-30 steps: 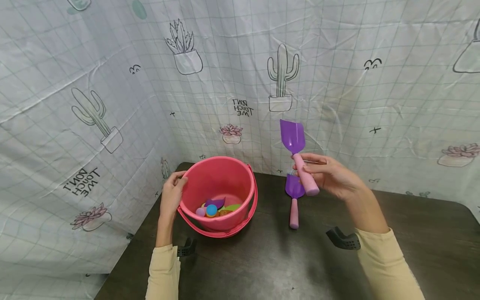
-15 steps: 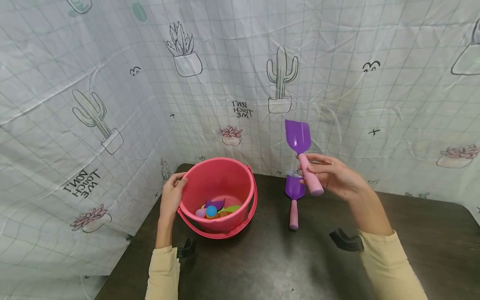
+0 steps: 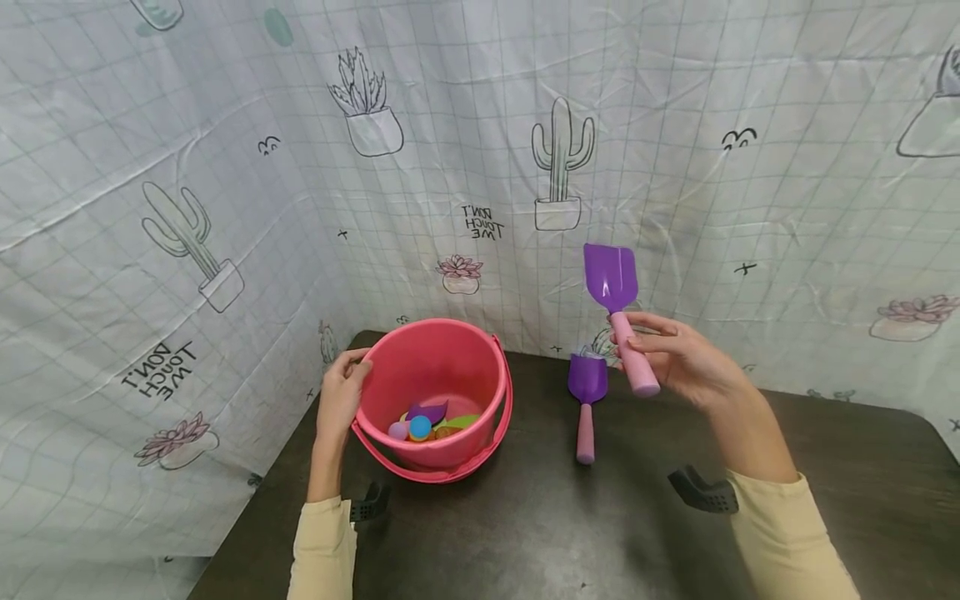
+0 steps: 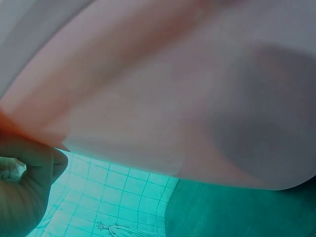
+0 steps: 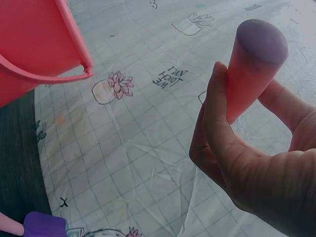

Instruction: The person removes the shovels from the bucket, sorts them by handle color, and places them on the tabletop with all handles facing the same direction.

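The raised scoop (image 3: 622, 327) is in the air, its pink handle (image 5: 249, 79) pinched between thumb and fingers of the right hand (image 3: 693, 367); we see its purple blade (image 3: 611, 277) in the head view, but just the handle from the right wrist. Below, a second scoop (image 3: 586, 412) lies on the table (image 3: 517, 533). The left hand (image 3: 341, 396) pinches the rim of the pink bucket (image 3: 431, 362); only from the head do we see the small toys (image 3: 420, 427) inside.
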The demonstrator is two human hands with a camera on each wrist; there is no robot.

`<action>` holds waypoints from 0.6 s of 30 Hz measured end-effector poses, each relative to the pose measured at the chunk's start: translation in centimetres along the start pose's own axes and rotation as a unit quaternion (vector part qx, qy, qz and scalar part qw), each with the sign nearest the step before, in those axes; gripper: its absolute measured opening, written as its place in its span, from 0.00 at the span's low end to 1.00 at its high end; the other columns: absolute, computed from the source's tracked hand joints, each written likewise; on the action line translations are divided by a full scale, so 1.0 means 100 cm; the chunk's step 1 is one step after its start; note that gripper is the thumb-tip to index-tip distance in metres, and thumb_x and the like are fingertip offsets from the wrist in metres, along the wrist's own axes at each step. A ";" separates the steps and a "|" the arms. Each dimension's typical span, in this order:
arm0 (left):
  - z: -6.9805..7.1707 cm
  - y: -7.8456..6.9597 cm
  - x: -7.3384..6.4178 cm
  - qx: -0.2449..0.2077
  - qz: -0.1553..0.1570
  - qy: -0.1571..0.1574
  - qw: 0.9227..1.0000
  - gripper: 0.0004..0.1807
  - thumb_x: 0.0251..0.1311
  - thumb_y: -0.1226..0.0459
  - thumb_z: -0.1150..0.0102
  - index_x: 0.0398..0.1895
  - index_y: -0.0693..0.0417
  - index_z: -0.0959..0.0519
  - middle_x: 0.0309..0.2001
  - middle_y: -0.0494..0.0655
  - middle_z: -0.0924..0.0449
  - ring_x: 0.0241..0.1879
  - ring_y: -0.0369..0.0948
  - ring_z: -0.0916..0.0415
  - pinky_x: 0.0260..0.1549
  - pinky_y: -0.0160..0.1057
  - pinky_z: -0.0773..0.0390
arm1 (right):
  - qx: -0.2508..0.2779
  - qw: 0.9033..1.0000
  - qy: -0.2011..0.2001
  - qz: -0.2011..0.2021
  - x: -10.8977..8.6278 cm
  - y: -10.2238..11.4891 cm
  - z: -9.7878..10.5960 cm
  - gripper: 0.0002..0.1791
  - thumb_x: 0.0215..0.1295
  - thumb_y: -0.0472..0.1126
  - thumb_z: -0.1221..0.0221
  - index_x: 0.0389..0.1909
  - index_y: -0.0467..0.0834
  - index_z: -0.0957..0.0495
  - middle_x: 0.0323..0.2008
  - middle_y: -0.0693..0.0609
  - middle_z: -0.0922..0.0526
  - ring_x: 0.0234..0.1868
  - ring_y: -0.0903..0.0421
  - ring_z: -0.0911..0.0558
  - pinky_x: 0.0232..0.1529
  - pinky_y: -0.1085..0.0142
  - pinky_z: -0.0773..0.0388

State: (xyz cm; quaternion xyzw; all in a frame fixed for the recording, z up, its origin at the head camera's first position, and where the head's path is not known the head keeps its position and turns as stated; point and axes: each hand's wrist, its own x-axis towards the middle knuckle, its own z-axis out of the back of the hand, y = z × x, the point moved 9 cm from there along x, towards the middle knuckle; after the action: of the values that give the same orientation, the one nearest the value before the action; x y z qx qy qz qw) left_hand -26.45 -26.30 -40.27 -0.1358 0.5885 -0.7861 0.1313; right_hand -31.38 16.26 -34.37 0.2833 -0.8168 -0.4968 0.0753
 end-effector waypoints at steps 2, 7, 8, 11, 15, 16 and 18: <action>0.000 0.000 -0.001 0.002 -0.001 -0.001 1.000 0.18 0.69 0.58 0.52 0.57 0.55 0.26 0.41 0.58 0.23 0.40 0.49 0.24 0.36 0.38 0.21 | -0.008 1.000 0.000 0.002 -0.002 0.000 0.002 0.16 0.67 0.27 0.49 0.49 0.46 0.23 0.46 0.44 0.24 0.40 0.50 0.18 0.44 0.58 0.20; 0.002 0.000 -0.003 0.005 -0.002 -0.001 1.000 0.18 0.70 0.58 0.53 0.58 0.56 0.27 0.42 0.58 0.24 0.40 0.49 0.24 0.34 0.35 0.22 | -0.026 1.000 -0.004 0.006 -0.006 -0.005 0.008 0.16 0.67 0.27 0.48 0.50 0.47 0.23 0.47 0.45 0.24 0.39 0.50 0.17 0.45 0.57 0.21; 0.002 0.000 -0.004 0.005 -0.003 0.000 1.000 0.18 0.70 0.58 0.53 0.58 0.56 0.27 0.42 0.59 0.24 0.40 0.49 0.24 0.34 0.34 0.23 | -0.029 1.000 -0.007 0.007 -0.006 -0.006 0.010 0.16 0.67 0.27 0.48 0.50 0.46 0.24 0.47 0.45 0.23 0.39 0.50 0.17 0.45 0.57 0.21; 0.001 -0.001 -0.004 0.001 -0.004 0.003 1.000 0.19 0.70 0.58 0.52 0.58 0.57 0.27 0.41 0.61 0.25 0.40 0.50 0.25 0.33 0.34 0.23 | -0.043 0.999 -0.020 0.006 -0.007 -0.008 0.016 0.19 0.66 0.27 0.47 0.57 0.42 0.32 0.47 0.45 0.23 0.40 0.51 0.17 0.45 0.57 0.21; 0.000 -0.002 -0.004 0.004 -0.003 0.005 1.000 0.19 0.70 0.57 0.52 0.59 0.57 0.27 0.42 0.62 0.25 0.40 0.51 0.25 0.34 0.35 0.23 | -0.071 0.997 -0.031 0.001 -0.010 -0.011 0.025 0.28 0.67 0.28 0.48 0.65 0.38 0.46 0.46 0.46 0.23 0.40 0.50 0.17 0.45 0.57 0.21; 0.000 -0.002 -0.003 0.004 -0.002 0.004 1.000 0.19 0.70 0.57 0.52 0.59 0.56 0.27 0.41 0.61 0.25 0.40 0.51 0.25 0.34 0.35 0.23 | -0.074 0.997 -0.032 0.000 -0.010 -0.011 0.027 0.28 0.67 0.29 0.48 0.65 0.38 0.46 0.46 0.46 0.23 0.40 0.50 0.17 0.46 0.56 0.21; 0.000 -0.002 -0.003 0.009 -0.001 0.002 1.000 0.19 0.70 0.58 0.53 0.59 0.56 0.27 0.42 0.60 0.25 0.40 0.50 0.25 0.35 0.36 0.22 | -0.078 0.996 -0.032 0.000 -0.012 -0.012 0.032 0.26 0.67 0.29 0.48 0.64 0.39 0.45 0.44 0.47 0.22 0.40 0.49 0.16 0.45 0.56 0.21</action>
State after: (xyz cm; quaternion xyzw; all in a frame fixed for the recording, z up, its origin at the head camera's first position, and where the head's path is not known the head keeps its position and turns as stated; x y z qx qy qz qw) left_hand -26.18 -26.14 -40.09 -0.1334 0.5814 -0.7920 0.1300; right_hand -31.18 18.97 -36.81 0.2603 -0.7777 -0.5678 0.0710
